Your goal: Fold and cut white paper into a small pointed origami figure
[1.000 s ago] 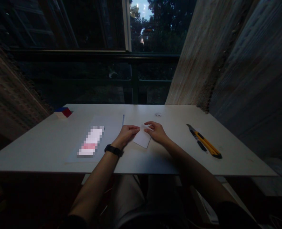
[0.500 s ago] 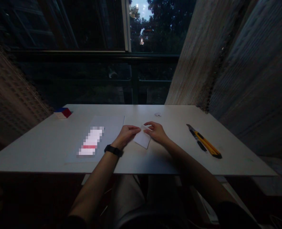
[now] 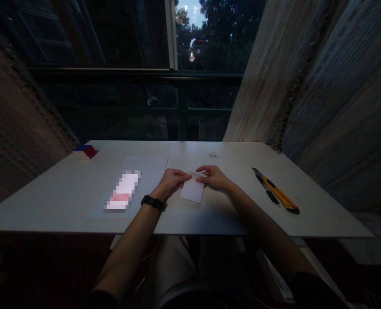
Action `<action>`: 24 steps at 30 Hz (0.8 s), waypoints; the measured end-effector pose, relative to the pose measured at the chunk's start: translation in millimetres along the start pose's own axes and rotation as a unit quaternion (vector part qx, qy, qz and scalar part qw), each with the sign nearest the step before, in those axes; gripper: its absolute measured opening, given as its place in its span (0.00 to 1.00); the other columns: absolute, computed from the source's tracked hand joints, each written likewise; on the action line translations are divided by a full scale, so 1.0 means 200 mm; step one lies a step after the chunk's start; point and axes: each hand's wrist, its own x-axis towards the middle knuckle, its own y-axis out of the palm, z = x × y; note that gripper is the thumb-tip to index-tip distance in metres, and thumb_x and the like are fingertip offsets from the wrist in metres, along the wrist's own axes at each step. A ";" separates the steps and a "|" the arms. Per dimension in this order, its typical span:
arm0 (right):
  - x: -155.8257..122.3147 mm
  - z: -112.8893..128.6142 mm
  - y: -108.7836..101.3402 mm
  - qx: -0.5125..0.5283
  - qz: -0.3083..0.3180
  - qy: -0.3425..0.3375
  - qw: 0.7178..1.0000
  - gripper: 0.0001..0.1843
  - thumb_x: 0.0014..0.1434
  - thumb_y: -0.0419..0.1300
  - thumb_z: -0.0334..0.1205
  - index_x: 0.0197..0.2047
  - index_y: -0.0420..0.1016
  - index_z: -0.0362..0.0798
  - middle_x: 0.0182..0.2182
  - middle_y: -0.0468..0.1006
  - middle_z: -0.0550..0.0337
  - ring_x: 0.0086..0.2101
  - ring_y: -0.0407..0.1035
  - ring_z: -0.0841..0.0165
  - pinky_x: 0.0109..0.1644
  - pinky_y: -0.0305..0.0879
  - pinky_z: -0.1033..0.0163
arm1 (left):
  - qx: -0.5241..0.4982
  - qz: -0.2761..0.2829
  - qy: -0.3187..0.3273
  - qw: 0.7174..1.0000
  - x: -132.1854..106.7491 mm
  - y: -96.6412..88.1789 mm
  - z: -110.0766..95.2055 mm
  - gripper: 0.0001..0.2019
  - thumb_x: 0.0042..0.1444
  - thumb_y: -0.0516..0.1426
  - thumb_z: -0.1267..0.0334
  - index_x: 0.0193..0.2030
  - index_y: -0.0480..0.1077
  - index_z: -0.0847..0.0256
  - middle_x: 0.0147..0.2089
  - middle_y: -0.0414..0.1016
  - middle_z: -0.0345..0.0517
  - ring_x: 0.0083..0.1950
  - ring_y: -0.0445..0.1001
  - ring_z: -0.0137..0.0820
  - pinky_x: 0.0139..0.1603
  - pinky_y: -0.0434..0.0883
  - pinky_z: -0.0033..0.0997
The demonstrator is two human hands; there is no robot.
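A small piece of white paper (image 3: pixel 193 191), seemingly folded, is held in front of me just over the table. My left hand (image 3: pixel 172 182) pinches its upper left edge between thumb and fingers; a dark band circles that wrist. On the opposite side, my right hand (image 3: pixel 214 177) has thumb and fingertips closed on the paper's upper right part. The fingertips of both hands are close together near its top edge, and they cover part of it.
On the white table (image 3: pixel 229 206), a lit, blurred-out phone (image 3: pixel 123 191) lies on a larger white sheet (image 3: pixel 151 165) at left. A coloured cube (image 3: pixel 85 152) sits far left. A yellow utility knife (image 3: pixel 280 195) and a black pen-like tool (image 3: pixel 267 189) lie right; a small scrap (image 3: pixel 213 155) lies behind.
The paper has turned a little, its lower edge now nearly level instead of slanted. Both hands keep their grip, with the right hand shifted slightly.
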 end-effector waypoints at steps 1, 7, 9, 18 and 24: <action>0.00 0.00 0.00 0.001 0.000 0.002 1.000 0.18 0.39 0.65 0.38 0.36 0.70 0.42 0.20 0.73 0.63 0.21 0.69 0.69 0.23 0.67 0.65 | -0.002 0.003 -0.001 1.000 0.00 0.00 0.00 0.14 0.30 0.68 0.61 0.22 0.71 0.67 0.21 0.70 0.42 0.21 0.67 0.24 0.21 0.62 0.24; 0.00 0.01 0.00 -0.010 -0.003 0.009 1.000 0.18 0.39 0.65 0.35 0.36 0.70 0.42 0.19 0.73 0.63 0.21 0.69 0.70 0.23 0.68 0.65 | 0.003 -0.003 -0.009 1.000 -0.01 0.00 -0.01 0.14 0.30 0.68 0.62 0.22 0.71 0.68 0.21 0.71 0.43 0.22 0.68 0.24 0.21 0.64 0.24; 0.00 0.02 0.00 -0.013 0.000 0.010 1.000 0.17 0.39 0.65 0.35 0.35 0.70 0.42 0.19 0.73 0.63 0.21 0.69 0.70 0.22 0.68 0.66 | 0.007 0.006 -0.011 1.000 -0.02 0.00 -0.02 0.14 0.31 0.68 0.63 0.23 0.71 0.68 0.21 0.71 0.43 0.21 0.68 0.24 0.21 0.64 0.24; -0.01 0.02 -0.01 -0.006 0.008 0.026 1.000 0.17 0.36 0.67 0.35 0.32 0.71 0.41 0.20 0.73 0.63 0.21 0.69 0.70 0.21 0.67 0.67 | 0.017 0.042 -0.061 0.997 -0.02 -0.01 -0.03 0.11 0.36 0.67 0.66 0.23 0.69 0.68 0.22 0.72 0.44 0.22 0.70 0.25 0.24 0.69 0.25; -0.02 0.04 -0.03 0.007 0.024 0.051 0.998 0.21 0.34 0.69 0.37 0.34 0.71 0.40 0.20 0.74 0.60 0.21 0.69 0.69 0.22 0.66 0.65 | 0.017 0.047 -0.062 0.997 -0.02 -0.01 -0.02 0.10 0.36 0.66 0.68 0.21 0.69 0.69 0.19 0.71 0.43 0.20 0.69 0.24 0.23 0.68 0.25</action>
